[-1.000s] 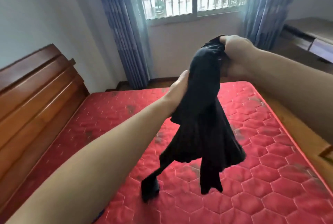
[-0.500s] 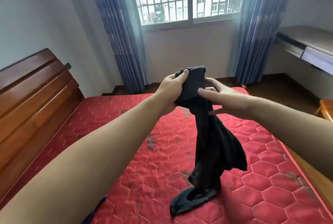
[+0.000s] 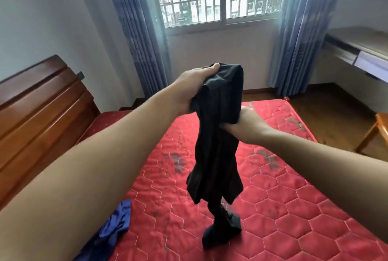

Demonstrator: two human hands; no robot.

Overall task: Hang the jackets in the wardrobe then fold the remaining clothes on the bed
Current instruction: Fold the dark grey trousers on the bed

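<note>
Your left hand grips the top of the black garment while your right hand pinches its edge lower down — it hangs over the red mattress, its tail touching the surface, blue cloth nearby.

Both forearms are bare, no sleeves showing.
</note>
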